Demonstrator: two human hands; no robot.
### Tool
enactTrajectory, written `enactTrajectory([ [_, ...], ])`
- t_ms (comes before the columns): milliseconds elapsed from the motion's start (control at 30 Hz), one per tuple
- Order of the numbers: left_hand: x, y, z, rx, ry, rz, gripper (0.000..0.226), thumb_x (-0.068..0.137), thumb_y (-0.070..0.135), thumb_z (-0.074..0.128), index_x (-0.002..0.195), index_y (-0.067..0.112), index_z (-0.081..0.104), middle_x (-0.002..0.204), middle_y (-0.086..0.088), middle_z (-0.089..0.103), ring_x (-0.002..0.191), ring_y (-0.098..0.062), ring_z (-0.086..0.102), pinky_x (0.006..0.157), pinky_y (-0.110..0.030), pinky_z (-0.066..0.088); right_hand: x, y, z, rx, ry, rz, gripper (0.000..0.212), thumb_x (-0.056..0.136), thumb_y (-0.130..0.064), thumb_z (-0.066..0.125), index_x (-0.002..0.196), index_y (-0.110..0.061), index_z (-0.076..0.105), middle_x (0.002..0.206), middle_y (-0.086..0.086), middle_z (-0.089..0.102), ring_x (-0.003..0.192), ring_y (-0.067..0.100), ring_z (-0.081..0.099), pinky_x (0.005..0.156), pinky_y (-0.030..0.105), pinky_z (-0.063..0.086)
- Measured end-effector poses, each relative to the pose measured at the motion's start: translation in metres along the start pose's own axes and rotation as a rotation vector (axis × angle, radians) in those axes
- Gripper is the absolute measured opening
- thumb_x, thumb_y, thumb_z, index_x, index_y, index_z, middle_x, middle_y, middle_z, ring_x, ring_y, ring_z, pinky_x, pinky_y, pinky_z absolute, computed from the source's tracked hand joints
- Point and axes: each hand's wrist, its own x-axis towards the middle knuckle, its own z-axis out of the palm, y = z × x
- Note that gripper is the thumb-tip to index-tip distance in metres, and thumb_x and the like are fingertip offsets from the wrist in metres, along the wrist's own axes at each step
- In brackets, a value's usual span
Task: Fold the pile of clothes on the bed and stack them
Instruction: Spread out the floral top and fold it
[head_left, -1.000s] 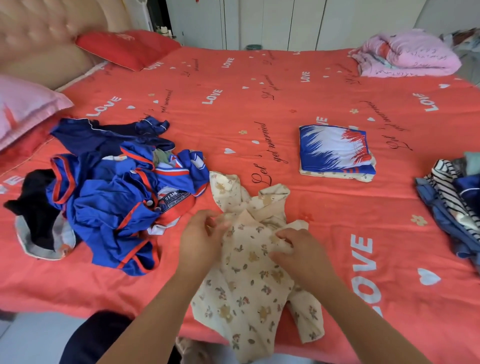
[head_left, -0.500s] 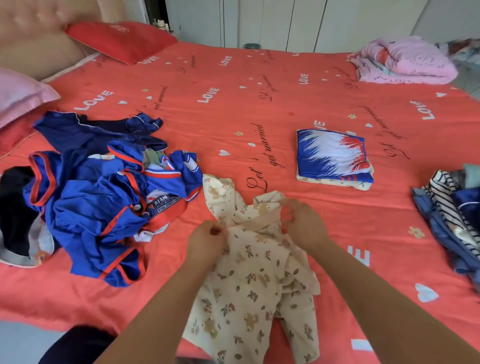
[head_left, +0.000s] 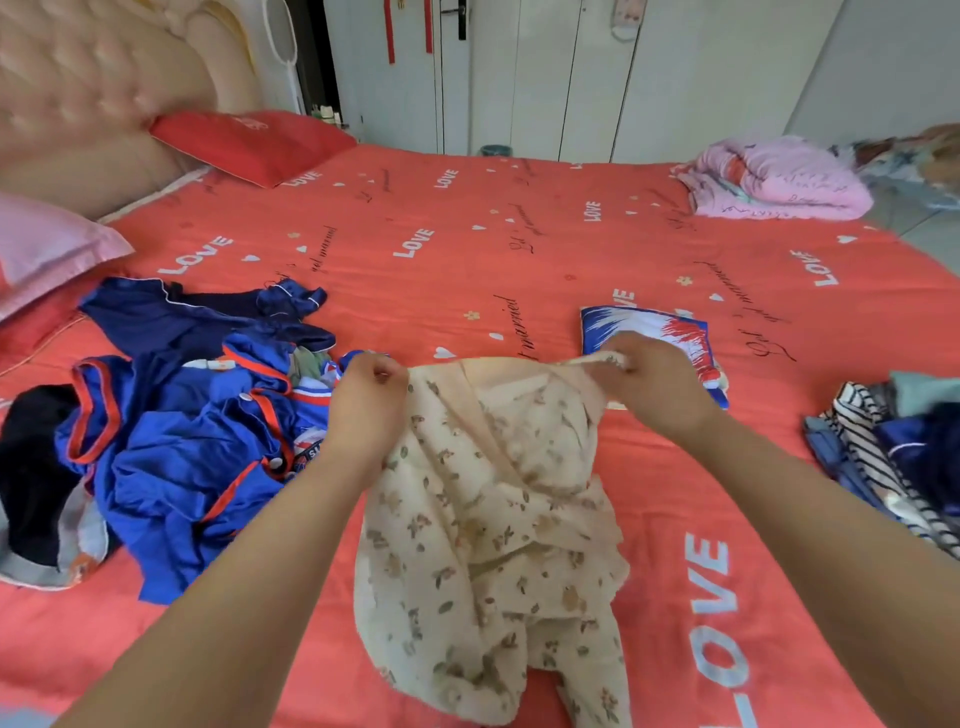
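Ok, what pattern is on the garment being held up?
Cream garment with a small brownish floral print; head view.

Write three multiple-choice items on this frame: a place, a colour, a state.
1. Where does the folded blue-and-white printed garment lie? A just beyond the right hand; B on a chair; C in a drawer.
2. What colour trims the crumpled blue clothes pile? A green; B red; C yellow.
3. How is the cream floral cloth garment held? A by nobody; B one-handed; C at its top edge by left hand and right hand.
Key: A, seen past the knuckles; B, red bands edge it; C, each hand pinches a corner.
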Motion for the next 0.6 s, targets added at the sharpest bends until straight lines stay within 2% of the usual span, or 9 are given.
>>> enactTrajectory([
  [100, -0.005, 0.052, -0.009, -0.079, 0.083, 0.151, 0.016, 0.091, 0.009, 0.042, 0.084, 0.016, 0.054, 0.068, 0.007, 0.049, 0.056, -0.008, 0.042, 0.042, -0.01, 0.033, -0.007, -0.033, -0.063, 0.013, 0.165, 0.018, 0.015, 0.088, -0.022, 0.061, 0.083, -0.007, 0.059, 0.073, 0.006, 0.054, 0.067, 0.021, 0.047, 0.055, 0.025, 0.026],
  [200, -0.015, 0.106, -0.022, -0.207, 0.139, 0.325, 0.019, 0.092, 0.008, 0.045, 0.081, 0.023, 0.052, 0.072, 0.013, 0.049, 0.059, -0.001, 0.044, 0.046, -0.006, 0.035, -0.015, -0.069, -0.121, 0.056, 0.369, 0.026, 0.022, 0.084, -0.025, 0.063, 0.08, -0.004, 0.06, 0.071, 0.009, 0.057, 0.07, 0.023, 0.049, 0.056, 0.028, 0.03],
  [267, -0.024, 0.138, -0.031, -0.28, 0.164, 0.43, 0.012, 0.092, 0.01, 0.048, 0.092, 0.02, 0.055, 0.074, 0.014, 0.048, 0.062, 0.0, 0.045, 0.056, -0.009, 0.037, -0.021, -0.092, -0.15, 0.14, 0.437, 0.009, 0.021, 0.082, -0.027, 0.065, 0.074, -0.008, 0.06, 0.064, 0.002, 0.053, 0.064, 0.016, 0.045, 0.054, 0.023, 0.032],
  [300, -0.029, 0.151, -0.034, -0.31, 0.158, 0.469, 0.013, 0.092, 0.011, 0.049, 0.097, 0.021, 0.055, 0.074, 0.013, 0.048, 0.062, 0.0, 0.045, 0.059, -0.014, 0.039, -0.024, -0.101, -0.16, 0.16, 0.405, 0.001, 0.019, 0.081, -0.027, 0.066, 0.071, -0.011, 0.06, 0.063, -0.001, 0.052, 0.061, 0.013, 0.045, 0.054, 0.024, 0.033],
  [367, -0.041, 0.168, -0.037, -0.345, 0.076, 0.511, 0.016, 0.091, 0.013, 0.052, 0.101, 0.025, 0.055, 0.073, 0.013, 0.048, 0.061, 0.0, 0.046, 0.062, -0.019, 0.04, -0.031, -0.112, -0.169, 0.18, 0.216, 0.033, 0.021, 0.08, -0.027, 0.068, 0.066, -0.015, 0.059, 0.059, -0.003, 0.054, 0.055, 0.008, 0.047, 0.052, 0.024, 0.035],
  [433, -0.056, 0.174, -0.032, -0.325, -0.046, 0.567, 0.013, 0.09, 0.021, 0.058, 0.099, 0.03, 0.057, 0.078, 0.009, 0.052, 0.065, 0.004, 0.049, 0.063, -0.014, 0.04, -0.036, -0.113, -0.166, 0.264, 0.039, 0.109, 0.017, 0.079, -0.025, 0.07, 0.07, -0.013, 0.063, 0.064, 0.0, 0.062, 0.057, 0.011, 0.055, 0.057, 0.024, 0.041],
  [533, -0.074, 0.166, -0.013, -0.232, -0.264, 0.596, 0.014, 0.083, 0.027, 0.066, 0.097, 0.028, 0.062, 0.092, 0.002, 0.057, 0.079, -0.002, 0.051, 0.068, -0.008, 0.037, -0.044, -0.109, -0.153, 0.507, -0.077, 0.22, 0.013, 0.081, -0.017, 0.069, 0.086, -0.006, 0.066, 0.082, 0.011, 0.068, 0.071, 0.021, 0.062, 0.067, 0.031, 0.047],
  [600, -0.083, 0.154, 0.001, -0.125, -0.4, 0.554, 0.017, 0.078, 0.029, 0.071, 0.092, 0.029, 0.062, 0.089, 0.007, 0.055, 0.078, -0.003, 0.05, 0.067, -0.005, 0.035, -0.05, -0.11, -0.142, 0.59, -0.126, 0.237, 0.009, 0.084, -0.017, 0.066, 0.084, -0.009, 0.064, 0.077, 0.009, 0.065, 0.064, 0.018, 0.061, 0.06, 0.025, 0.047],
])
